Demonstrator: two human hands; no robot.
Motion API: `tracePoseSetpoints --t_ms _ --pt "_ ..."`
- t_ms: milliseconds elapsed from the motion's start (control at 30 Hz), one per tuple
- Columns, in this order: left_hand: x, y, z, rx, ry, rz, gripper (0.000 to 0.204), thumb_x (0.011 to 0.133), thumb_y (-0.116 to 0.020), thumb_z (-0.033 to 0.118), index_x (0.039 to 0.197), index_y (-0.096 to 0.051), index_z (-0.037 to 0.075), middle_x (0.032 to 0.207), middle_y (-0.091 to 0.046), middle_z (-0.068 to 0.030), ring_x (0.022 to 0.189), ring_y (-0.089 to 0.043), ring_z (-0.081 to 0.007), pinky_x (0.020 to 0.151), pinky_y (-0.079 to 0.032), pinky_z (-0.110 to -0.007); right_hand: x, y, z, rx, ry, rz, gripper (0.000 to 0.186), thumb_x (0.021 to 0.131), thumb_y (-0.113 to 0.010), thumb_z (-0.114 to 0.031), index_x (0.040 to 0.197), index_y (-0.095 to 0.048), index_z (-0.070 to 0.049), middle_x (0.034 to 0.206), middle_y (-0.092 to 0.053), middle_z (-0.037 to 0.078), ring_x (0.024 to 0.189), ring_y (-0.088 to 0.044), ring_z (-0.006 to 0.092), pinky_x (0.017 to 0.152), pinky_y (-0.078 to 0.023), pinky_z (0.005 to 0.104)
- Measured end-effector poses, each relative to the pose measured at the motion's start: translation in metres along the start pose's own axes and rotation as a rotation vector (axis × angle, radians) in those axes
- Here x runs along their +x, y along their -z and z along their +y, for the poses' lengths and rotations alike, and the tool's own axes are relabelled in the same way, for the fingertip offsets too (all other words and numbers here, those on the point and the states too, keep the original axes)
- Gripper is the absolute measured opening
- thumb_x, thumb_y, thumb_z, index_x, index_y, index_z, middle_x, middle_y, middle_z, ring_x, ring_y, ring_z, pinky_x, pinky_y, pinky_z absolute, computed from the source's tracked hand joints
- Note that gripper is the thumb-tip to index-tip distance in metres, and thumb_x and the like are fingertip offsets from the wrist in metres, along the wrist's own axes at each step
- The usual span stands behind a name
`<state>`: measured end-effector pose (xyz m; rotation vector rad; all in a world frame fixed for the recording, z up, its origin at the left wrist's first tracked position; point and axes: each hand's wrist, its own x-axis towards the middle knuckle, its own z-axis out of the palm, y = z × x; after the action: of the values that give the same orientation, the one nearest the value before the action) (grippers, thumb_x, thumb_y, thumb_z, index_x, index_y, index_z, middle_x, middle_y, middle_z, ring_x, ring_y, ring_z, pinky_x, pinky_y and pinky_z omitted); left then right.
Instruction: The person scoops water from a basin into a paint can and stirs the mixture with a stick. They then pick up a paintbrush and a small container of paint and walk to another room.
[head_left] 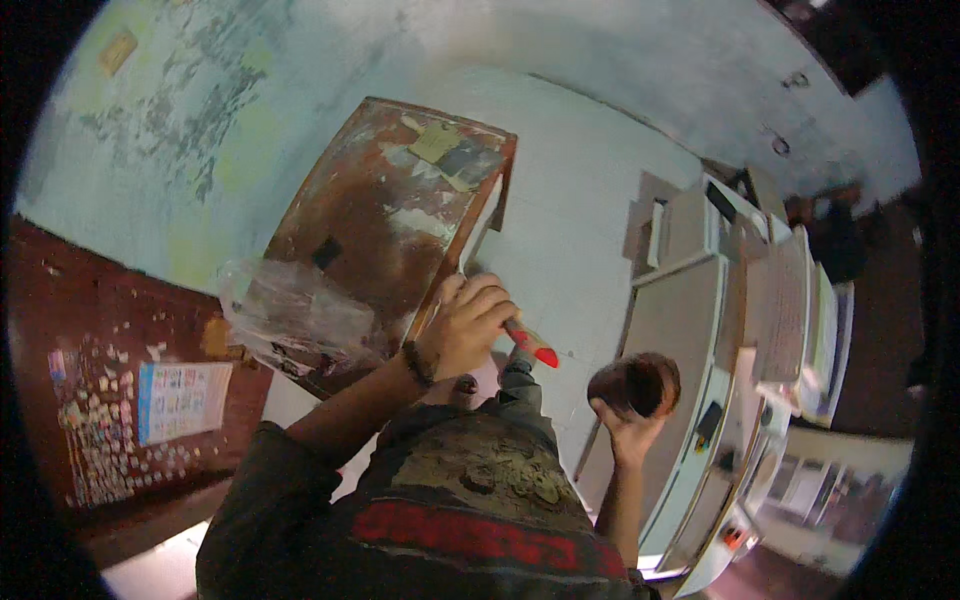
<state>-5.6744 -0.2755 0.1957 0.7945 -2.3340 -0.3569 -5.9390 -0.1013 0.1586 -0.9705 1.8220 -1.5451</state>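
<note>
My left hand (470,325) is closed around a slim tool with a bright red end (540,350). Its exact kind is hard to make out, and the fingers cover the rest of it. That hand is beside the near edge of a worn brown wooden cabinet (370,205). On my right, my right hand (633,432) grips a dark brown round container (612,385) from below, the thumb on its side. The container's dark mouth shows, but what is inside cannot be seen.
A clear plastic bag (300,310) lies on the cabinet's near left part. Further left is a brown panel (100,320) with stickers and a printed sheet (185,400). Pale furniture (680,320) with stacked papers lines the right side. White floor tiles (560,220) lie between.
</note>
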Motion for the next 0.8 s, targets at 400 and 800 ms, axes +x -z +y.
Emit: tracePoseSetpoints --t_ms 400,800 --pt "0.016 0.005 -0.083 0.415 0.440 0.061 0.037 0.071 -0.068 0.010 0.108 -0.062 0.012 0.111 -0.058 -0.0052 0.118 -0.050 -0.0257 0.099 -0.031 -0.043 0.238 -0.228 0.035 0.090 0.213 -0.813 0.088 0.059 -0.092 -0.014 0.131 -0.044 -0.002 0.125 -0.057 0.012 0.115 -0.058 0.0239 0.098 -0.048 0.0375" --pt "-0.003 -0.008 -0.199 0.557 0.601 0.076 0.034 0.074 -0.070 0.023 0.106 -0.063 0.015 0.114 -0.058 -0.0037 0.117 -0.052 -0.0235 0.095 -0.031 -0.042 0.276 -0.447 0.073 0.080 0.392 -0.870 0.075 0.061 -0.090 -0.023 0.124 -0.053 -0.006 0.118 -0.062 0.011 0.108 -0.062 0.0256 0.096 -0.049 0.0368"
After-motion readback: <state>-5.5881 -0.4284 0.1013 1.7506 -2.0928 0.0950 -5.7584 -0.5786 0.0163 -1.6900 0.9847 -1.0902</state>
